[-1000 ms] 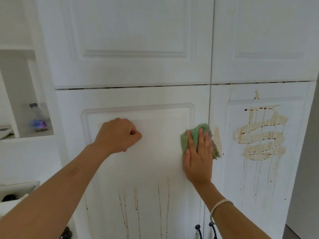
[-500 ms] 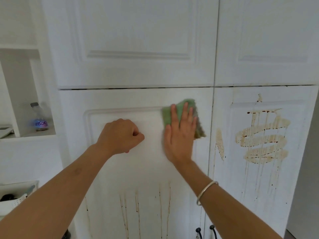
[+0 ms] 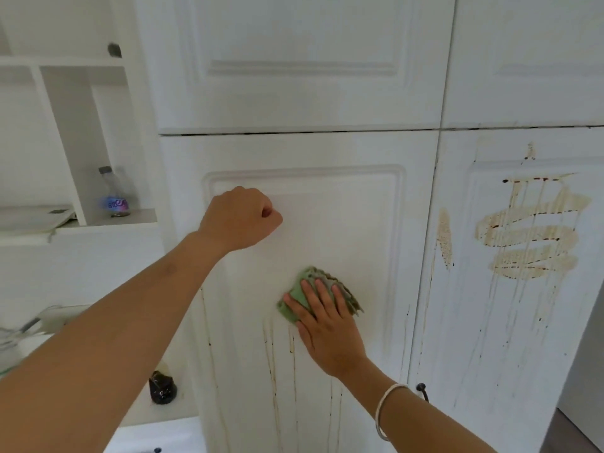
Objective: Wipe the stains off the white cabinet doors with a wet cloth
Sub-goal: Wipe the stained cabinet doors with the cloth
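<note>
Pressing a green cloth (image 3: pixel 295 299) flat to the lower left door (image 3: pixel 346 223), your right hand (image 3: pixel 328 331) has straight fingers. Brown drip streaks (image 3: pixel 270 371) run vertically just below it. Your left hand (image 3: pixel 240 219), a closed empty fist, rests higher up.

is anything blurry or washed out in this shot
Head view: the shelf bottle is smeared by blur; the upper door is washed out, its panel edges faint; the right hand and green cloth are fairly sharp; door seams lean from wide-angle distortion.
</note>
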Action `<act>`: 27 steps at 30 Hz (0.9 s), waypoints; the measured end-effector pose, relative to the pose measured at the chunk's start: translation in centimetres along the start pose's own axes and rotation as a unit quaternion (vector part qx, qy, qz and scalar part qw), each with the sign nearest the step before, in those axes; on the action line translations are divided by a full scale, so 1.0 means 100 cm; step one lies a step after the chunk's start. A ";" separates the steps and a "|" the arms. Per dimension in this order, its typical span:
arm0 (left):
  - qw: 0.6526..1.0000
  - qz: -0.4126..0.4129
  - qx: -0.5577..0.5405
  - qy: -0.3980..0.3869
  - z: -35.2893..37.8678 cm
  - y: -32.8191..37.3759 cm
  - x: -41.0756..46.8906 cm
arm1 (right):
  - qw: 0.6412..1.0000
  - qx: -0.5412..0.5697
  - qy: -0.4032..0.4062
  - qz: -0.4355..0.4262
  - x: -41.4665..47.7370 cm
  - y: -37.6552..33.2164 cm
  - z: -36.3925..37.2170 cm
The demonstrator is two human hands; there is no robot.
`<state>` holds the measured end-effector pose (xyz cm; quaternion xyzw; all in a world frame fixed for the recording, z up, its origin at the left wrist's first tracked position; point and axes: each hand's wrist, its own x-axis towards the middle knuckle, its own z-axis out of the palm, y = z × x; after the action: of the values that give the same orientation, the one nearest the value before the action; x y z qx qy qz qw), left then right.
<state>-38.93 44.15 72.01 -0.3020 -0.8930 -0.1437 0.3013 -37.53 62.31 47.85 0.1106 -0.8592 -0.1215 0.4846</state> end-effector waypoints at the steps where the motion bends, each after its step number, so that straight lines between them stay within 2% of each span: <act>1: 1.000 -0.007 -0.009 -0.005 0.000 -0.002 0.001 | 1.000 -0.006 0.003 -0.026 0.005 0.005 -0.004; 4: 0.998 -0.022 -0.044 -0.037 -0.002 -0.001 0.004 | 0.995 -0.001 0.028 -0.092 0.052 0.023 -0.026; 7: 0.999 0.003 -0.041 -0.011 0.003 -0.003 0.007 | 0.994 0.020 0.088 -0.068 0.099 0.020 -0.038; 9: 0.999 0.021 -0.037 0.014 0.007 -0.004 0.007 | 0.990 0.027 0.131 -0.041 0.102 0.007 -0.031; 11: 0.999 0.030 -0.035 0.019 0.007 -0.006 0.009 | 0.987 0.018 0.148 -0.054 0.091 -0.005 -0.017; 17: 0.998 0.014 -0.055 0.012 0.007 -0.010 0.007 | 0.985 -0.010 0.048 -0.163 0.016 -0.040 0.028; 22: 0.998 -0.002 -0.063 0.012 0.007 -0.010 0.005 | 0.982 -0.026 -0.028 -0.184 -0.029 -0.053 0.039; 25: 0.997 -0.009 -0.070 0.012 0.009 -0.009 0.004 | 0.981 -0.020 0.010 -0.192 -0.008 -0.043 0.027; 27: 0.997 -0.010 -0.072 0.022 0.009 -0.009 0.004 | 0.989 -0.013 0.056 -0.133 0.027 -0.029 0.012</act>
<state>-40.09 44.03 71.49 -0.3104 -0.8767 -0.2171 0.2964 -39.69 58.90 48.53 0.2240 -0.8066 -0.1899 0.5130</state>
